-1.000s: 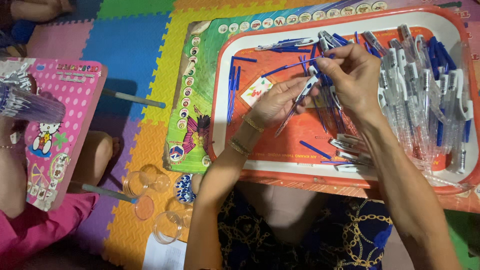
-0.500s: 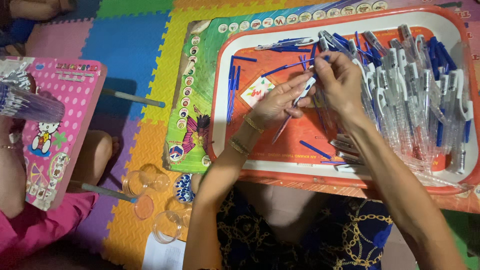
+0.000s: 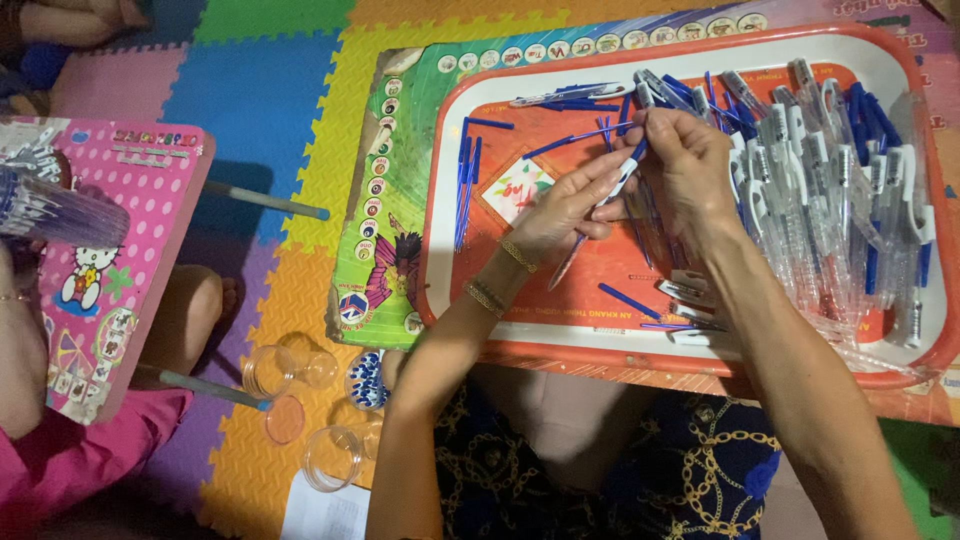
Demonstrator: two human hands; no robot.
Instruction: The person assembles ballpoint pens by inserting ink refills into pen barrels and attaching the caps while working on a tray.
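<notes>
Head view, looking down on an orange tray (image 3: 700,365) with a white inner rim, resting on a low worktop (image 3: 400,200) covered by a green printed sheet.

Left hand (image 3: 565,210): fingers curled, closed around the clear barrel of a pen (image 3: 600,215). The pen lies tilted, its blue upper end up-right between the two hands, its tip pointing down-left over the tray floor. Gold bracelets (image 3: 500,275) sit on the left wrist.

Right hand (image 3: 690,165): fingertips pinched together at the upper blue end of the same pen, just beside the left thumb. Whether it holds a separate small part there cannot be told; the fingers cover that spot.

Tray contents: a dense heap of assembled clear pens with white clips and blue caps (image 3: 850,200) fills the right half. Loose blue ink refills (image 3: 465,185) lie on the left side of the tray, near the rim, with more scattered along the top edge. A few white clip parts (image 3: 690,295) lie below the right forearm.

Surroundings: floor of coloured foam puzzle mats (image 3: 250,90). Clear plastic cups (image 3: 290,370) stand on the mat at lower left of the tray. At the far left, another person in pink clothing (image 3: 60,470) sits at a pink dotted folding table (image 3: 110,250), with a bundle of clear pen barrels (image 3: 55,215) on it.
</notes>
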